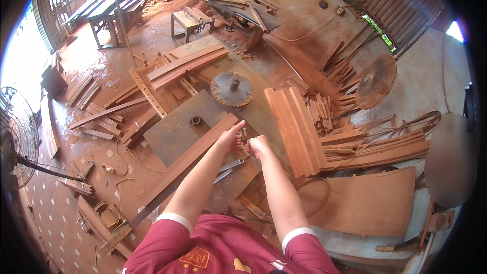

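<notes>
A small metal fitting (244, 135) is held between the left hand (232, 138) and the right hand (259, 145), near the middle of the view. The fingers of both hands are curled in narrow, and the left thumb is stretched upward; how the grip is shared cannot be told, since the fitting is partly covered. A reddish wooden board (185, 165) is passed over by the left forearm and slants away toward eight o'clock.

From the hands, a toothed circular saw blade (225, 94) is seen lying flat between eleven and twelve o'clock, with a metal shaft (234, 82) raised at its centre. A metal ring (196, 121) is set on a grey steel plate (170, 134) toward ten o'clock. A wrench (234, 164) is placed near the hands at seven o'clock. Thick reddish planks (292, 132) are laid side by side at three o'clock, and a round brown disc (375, 82) is propped farther off at two. A wire-caged fan (23, 139) is stood far out at nine.
</notes>
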`<act>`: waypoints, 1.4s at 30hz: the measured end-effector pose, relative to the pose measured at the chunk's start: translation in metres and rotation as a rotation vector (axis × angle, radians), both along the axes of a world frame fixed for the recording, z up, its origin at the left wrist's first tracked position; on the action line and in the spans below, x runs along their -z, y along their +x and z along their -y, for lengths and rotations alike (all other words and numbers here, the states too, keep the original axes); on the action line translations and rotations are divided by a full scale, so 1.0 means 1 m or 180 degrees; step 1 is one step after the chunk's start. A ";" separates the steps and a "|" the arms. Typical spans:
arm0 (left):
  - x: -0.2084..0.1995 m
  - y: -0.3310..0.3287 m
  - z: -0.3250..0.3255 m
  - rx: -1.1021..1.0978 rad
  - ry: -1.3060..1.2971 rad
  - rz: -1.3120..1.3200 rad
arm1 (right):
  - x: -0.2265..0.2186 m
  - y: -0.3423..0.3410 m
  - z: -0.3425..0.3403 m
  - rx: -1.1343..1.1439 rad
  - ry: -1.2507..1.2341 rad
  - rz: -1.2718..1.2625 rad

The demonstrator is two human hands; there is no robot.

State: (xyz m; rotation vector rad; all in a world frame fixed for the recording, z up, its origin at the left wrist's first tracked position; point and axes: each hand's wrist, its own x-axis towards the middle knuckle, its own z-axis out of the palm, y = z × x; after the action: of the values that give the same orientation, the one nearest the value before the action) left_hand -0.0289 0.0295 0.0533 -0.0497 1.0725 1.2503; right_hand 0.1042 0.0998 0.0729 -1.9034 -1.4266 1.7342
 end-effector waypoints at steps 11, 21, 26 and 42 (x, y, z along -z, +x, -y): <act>0.000 0.006 -0.006 -0.0334 0.0100 -0.2290 | -0.058 0.002 0.008 -0.1166 0.0741 0.0132; 0.019 -0.018 -0.014 -0.0260 -0.0104 -0.2822 | -0.040 0.095 0.042 -0.2213 0.1566 0.2614; 0.025 -0.033 -0.023 -0.0284 -0.0089 -0.2185 | -0.042 0.096 0.049 -0.2260 0.1812 0.2518; 0.013 -0.084 0.133 0.1480 -0.0759 -0.5554 | 0.046 0.118 0.048 -0.1906 0.1927 0.1807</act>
State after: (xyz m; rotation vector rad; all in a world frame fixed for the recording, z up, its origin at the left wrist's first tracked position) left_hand -0.1129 -0.1033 0.0406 1.2361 2.4756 0.4894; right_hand 0.2218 0.0516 0.0266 -1.7685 -2.5613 0.7192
